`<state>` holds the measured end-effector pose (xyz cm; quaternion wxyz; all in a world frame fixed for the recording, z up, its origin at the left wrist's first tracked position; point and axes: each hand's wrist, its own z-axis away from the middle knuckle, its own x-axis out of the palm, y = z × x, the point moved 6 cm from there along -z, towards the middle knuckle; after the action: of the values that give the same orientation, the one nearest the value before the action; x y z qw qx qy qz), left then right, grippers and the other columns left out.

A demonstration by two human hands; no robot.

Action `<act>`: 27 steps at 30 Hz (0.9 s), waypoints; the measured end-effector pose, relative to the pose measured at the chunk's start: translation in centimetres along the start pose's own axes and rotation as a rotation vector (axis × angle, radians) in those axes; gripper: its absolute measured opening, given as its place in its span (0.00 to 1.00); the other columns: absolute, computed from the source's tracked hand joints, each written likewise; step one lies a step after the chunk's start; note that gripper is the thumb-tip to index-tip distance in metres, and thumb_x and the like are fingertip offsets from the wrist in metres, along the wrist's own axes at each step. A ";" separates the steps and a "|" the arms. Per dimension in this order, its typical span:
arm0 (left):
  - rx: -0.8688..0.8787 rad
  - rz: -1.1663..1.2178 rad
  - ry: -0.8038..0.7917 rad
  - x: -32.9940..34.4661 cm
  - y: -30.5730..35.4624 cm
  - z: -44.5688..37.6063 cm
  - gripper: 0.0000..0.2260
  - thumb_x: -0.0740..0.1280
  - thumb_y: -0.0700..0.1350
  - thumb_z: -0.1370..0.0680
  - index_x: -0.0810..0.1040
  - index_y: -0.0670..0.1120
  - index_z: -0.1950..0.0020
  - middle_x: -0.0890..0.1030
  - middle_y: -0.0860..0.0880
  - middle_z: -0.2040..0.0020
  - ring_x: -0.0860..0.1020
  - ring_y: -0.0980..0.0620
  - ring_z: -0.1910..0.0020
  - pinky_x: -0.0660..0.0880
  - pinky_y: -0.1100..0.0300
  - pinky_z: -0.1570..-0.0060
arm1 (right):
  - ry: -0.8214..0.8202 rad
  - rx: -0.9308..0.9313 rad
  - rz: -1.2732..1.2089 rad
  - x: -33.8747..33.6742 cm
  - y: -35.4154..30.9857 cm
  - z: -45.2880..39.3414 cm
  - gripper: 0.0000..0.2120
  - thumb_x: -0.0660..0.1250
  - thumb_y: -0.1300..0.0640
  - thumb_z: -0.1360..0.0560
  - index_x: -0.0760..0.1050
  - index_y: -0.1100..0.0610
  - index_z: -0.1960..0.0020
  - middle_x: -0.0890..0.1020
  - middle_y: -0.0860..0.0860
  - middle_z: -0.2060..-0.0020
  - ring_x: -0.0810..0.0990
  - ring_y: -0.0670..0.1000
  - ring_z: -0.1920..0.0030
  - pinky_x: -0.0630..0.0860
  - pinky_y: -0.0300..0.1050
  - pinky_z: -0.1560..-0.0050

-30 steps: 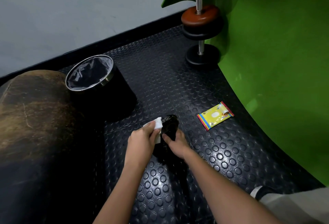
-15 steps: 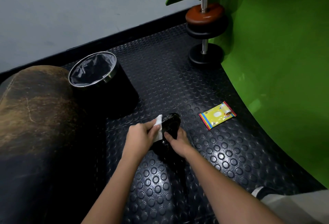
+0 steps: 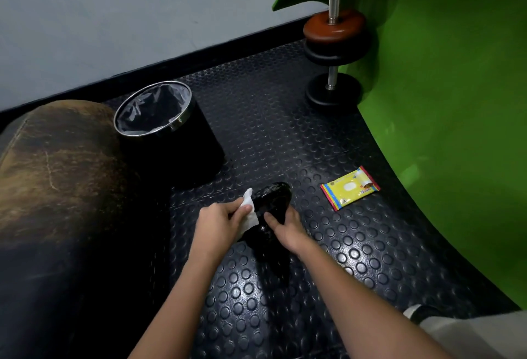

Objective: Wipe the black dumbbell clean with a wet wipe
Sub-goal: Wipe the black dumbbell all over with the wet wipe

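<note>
The black dumbbell [image 3: 273, 196] stands tilted on the studded rubber floor, its glossy upper head showing between my hands. My left hand [image 3: 219, 224] presses a white wet wipe [image 3: 248, 210] against the left side of that head. My right hand [image 3: 286, 226] grips the dumbbell from the right, just below the head. The lower part of the dumbbell is dark and hard to make out against the floor.
A yellow wet-wipe pack [image 3: 350, 188] lies on the floor to the right. A black bin with a liner [image 3: 159, 119] stands behind left. A worn brown cushion [image 3: 54, 164] fills the left. A plate rack [image 3: 333, 45] and a green wall [image 3: 456, 102] stand at the right.
My left hand has slid the wipe slightly down and back along the dumbbell's head. My right hand keeps its hold.
</note>
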<state>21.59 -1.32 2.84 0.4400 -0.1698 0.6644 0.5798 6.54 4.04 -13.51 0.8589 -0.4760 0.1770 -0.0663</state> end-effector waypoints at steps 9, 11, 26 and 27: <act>0.061 0.008 0.009 0.8 1.2 0.1 0.12 0.68 0.54 0.22 0.81 0.61 0.38 0.86 0.56 0.55 0.82 0.65 0.57 0.78 0.66 0.55 | 0.012 -0.002 0.006 -0.2 -0.1 0.0 0.38 0.66 0.40 0.23 0.55 0.53 0.20 0.58 0.54 0.22 0.62 0.56 0.24 0.61 0.50 0.24; 0.012 0.068 0.011 0.0 0.2 0.4 0.11 0.69 0.54 0.22 0.83 0.58 0.40 0.86 0.55 0.56 0.81 0.69 0.62 0.73 0.74 0.63 | 0.004 0.000 0.000 -0.2 -0.1 0.2 0.39 0.66 0.39 0.23 0.54 0.53 0.20 0.57 0.53 0.22 0.61 0.56 0.23 0.60 0.50 0.24; 0.025 0.044 0.022 0.3 0.7 0.4 0.11 0.69 0.54 0.22 0.82 0.61 0.40 0.86 0.57 0.59 0.81 0.66 0.61 0.75 0.71 0.62 | 0.024 0.018 -0.017 -0.3 -0.5 0.4 0.37 0.66 0.43 0.22 0.55 0.54 0.20 0.57 0.54 0.22 0.61 0.57 0.24 0.60 0.48 0.25; 0.006 0.064 0.032 -0.1 0.4 0.6 0.10 0.69 0.54 0.22 0.82 0.59 0.41 0.85 0.58 0.60 0.81 0.66 0.62 0.74 0.72 0.64 | 0.021 0.015 -0.018 -0.3 -0.6 0.5 0.36 0.66 0.43 0.22 0.55 0.54 0.20 0.58 0.53 0.22 0.62 0.57 0.24 0.60 0.49 0.25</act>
<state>21.60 -0.71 3.16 0.4109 -0.1567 0.6781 0.5889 6.46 4.17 -12.71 0.8598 -0.4705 0.1813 -0.0802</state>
